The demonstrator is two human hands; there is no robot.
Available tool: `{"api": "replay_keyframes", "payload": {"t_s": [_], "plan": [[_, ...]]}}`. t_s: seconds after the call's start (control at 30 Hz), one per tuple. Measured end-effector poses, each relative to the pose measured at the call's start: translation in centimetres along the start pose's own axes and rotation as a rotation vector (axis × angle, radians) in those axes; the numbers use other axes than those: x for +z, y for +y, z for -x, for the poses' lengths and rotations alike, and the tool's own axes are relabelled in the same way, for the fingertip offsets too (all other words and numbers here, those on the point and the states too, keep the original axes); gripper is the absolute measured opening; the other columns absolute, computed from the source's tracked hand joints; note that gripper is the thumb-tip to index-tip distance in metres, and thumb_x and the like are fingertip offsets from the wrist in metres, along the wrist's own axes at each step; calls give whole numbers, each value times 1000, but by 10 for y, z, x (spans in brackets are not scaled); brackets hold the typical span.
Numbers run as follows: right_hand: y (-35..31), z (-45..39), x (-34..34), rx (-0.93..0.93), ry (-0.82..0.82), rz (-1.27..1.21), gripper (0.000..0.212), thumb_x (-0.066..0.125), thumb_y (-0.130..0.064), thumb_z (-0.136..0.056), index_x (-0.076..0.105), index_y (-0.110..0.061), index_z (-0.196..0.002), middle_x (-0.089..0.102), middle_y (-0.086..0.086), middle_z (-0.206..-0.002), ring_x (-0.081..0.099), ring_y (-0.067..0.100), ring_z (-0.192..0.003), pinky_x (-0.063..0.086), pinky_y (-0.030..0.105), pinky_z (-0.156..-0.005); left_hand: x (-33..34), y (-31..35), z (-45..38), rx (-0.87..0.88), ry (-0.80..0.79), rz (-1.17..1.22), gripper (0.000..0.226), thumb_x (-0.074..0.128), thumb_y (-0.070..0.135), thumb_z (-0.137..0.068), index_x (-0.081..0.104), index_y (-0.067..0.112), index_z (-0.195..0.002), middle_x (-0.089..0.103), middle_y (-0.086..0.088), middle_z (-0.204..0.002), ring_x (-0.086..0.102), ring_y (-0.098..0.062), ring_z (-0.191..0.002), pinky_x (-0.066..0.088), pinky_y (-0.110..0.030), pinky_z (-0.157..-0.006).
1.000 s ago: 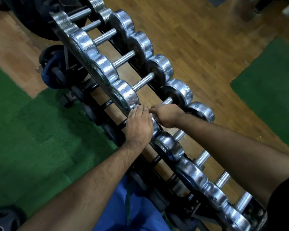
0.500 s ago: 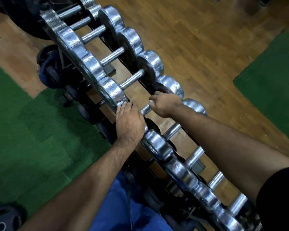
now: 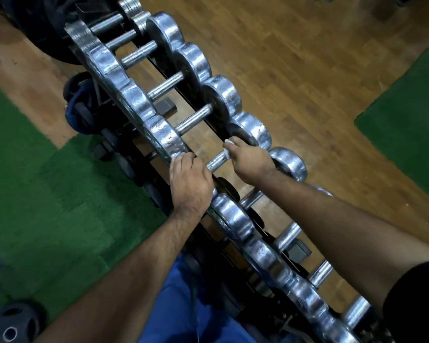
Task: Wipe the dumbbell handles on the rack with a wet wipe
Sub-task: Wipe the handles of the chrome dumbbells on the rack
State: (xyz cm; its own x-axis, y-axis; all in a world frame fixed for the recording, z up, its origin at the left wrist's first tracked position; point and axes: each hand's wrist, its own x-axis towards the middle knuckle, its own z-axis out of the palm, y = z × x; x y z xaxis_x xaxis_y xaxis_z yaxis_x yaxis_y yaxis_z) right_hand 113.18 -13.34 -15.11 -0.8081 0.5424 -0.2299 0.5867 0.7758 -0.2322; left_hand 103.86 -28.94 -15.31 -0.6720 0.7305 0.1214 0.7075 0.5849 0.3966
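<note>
Head view, looking down along a rack (image 3: 209, 125) of chrome dumbbells that runs diagonally from upper left to lower right.

Right hand (image 3: 249, 158): fingers curled round the far end of one dumbbell handle (image 3: 214, 162), close against that dumbbell's outer chrome head (image 3: 252, 131). A white wet wipe (image 3: 227, 148) shows between the fingers and the bar, in two small patches: one at the fingertip side, one against the handle. The rest of the wipe is hidden inside the grip. The knurled middle of the handle is bare and visible between the two hands.

Left hand (image 3: 190, 180): laid over the near head of the same dumbbell, fingers bent down over its top edge, fingertips just beside the next chrome head (image 3: 165, 136) up the row. The head under the palm is mostly covered; I cannot tell how tightly it is gripped.

Row: near heads touch or nearly touch one another in a line; far heads form a parallel line. Handles of neighbouring dumbbells span between the lines, above and below the one being held.

Surroundings: wooden floor (image 3: 295, 58) beyond the rack, green mat (image 3: 47, 194) on the near left side, a second green mat (image 3: 411, 115) at far right. Black weight plate (image 3: 13, 325) at lower left corner. Blue trousers (image 3: 181, 305) at bottom centre; black sleeve (image 3: 419, 300) on the right arm.
</note>
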Motion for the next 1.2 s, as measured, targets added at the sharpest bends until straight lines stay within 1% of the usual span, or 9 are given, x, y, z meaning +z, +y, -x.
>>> {"api": "replay_keyframes", "payload": {"t_s": [0.07, 0.2, 0.37, 0.6, 0.77, 0.87, 0.97, 1.1, 1.2], "plan": [[-14, 5, 6, 52, -27, 22, 54, 41, -11, -95, 37, -26, -146, 29, -3, -158, 66, 36, -89, 45, 35, -61, 0, 0, -1, -1, -2, 1, 25, 45, 20, -89, 65, 6, -93, 62, -13, -107, 54, -33, -111, 37, -52, -108], [-13, 23, 15, -131, -64, 44, 70, 52, -8, -91, 30, -37, -151, 25, -13, -160, 68, 31, -78, 41, 32, -54, -1, -1, 0, 6, -3, -2, 26, 43, 21, -90, 65, 5, -93, 63, -14, -108, 54, -33, -112, 38, -53, -108], [12, 13, 16, -11, 10, 44, 84, 46, 8, -86, 22, -35, -154, 11, -14, -165, 69, 31, -89, 50, 34, -53, 0, -1, 0, 19, 13, -21, 30, 41, 22, -91, 66, 5, -94, 63, -14, -108, 55, -32, -110, 38, -51, -109], [8, 22, 36, -237, 35, 3, 96, 58, 5, -81, 17, -49, -150, 16, -20, -162, 70, 25, -89, 51, 26, -59, 5, -2, 0, 21, 51, -10, 28, 43, 20, -89, 65, 3, -91, 65, -16, -108, 58, -34, -109, 40, -49, -107], [18, 12, 32, -14, 103, -21, 81, 50, 5, -88, 27, -44, -149, 16, -16, -163, 69, 30, -93, 47, 30, -62, 5, -2, 0, 28, 59, 3, 28, 44, 20, -88, 66, 3, -91, 66, -16, -106, 58, -34, -107, 42, -49, -105], [-9, 22, 34, -141, 54, -32, 72, 56, -12, -92, 28, -46, -149, 19, -16, -163, 69, 29, -94, 49, 27, -68, 5, -3, 1, 11, 54, 16, 27, 46, 20, -88, 67, 3, -92, 66, -15, -107, 59, -35, -107, 42, -49, -103], [-24, 29, 44, -298, 68, -29, 61, 54, -34, -94, 31, -46, -149, 33, -15, -158, 70, 29, -87, 53, 32, -59, 6, -3, 0, 3, 29, 12, 29, 46, 21, -88, 68, 4, -96, 66, -14, -107, 58, -34, -107, 42, -47, -103], [8, 16, 43, -121, 208, -20, 69, 58, -16, -93, 31, -49, -147, 31, -19, -158, 69, 24, -102, 57, 31, -71, -1, -7, 0, 29, 4, 122, 30, 43, 21, -94, 66, 4, -101, 64, -11, -108, 56, -30, -108, 41, -50, -104], [-7, 18, 48, -147, 228, -59, 61, 60, -23, -92, 39, -43, -146, 37, -16, -155, 70, 26, -98, 57, 33, -68, -7, -16, 4, 68, -21, 220, 35, 42, 25, -96, 62, 3, -113, 61, -12, -118, 53, -30, -116, 38, -54, -107]]}}
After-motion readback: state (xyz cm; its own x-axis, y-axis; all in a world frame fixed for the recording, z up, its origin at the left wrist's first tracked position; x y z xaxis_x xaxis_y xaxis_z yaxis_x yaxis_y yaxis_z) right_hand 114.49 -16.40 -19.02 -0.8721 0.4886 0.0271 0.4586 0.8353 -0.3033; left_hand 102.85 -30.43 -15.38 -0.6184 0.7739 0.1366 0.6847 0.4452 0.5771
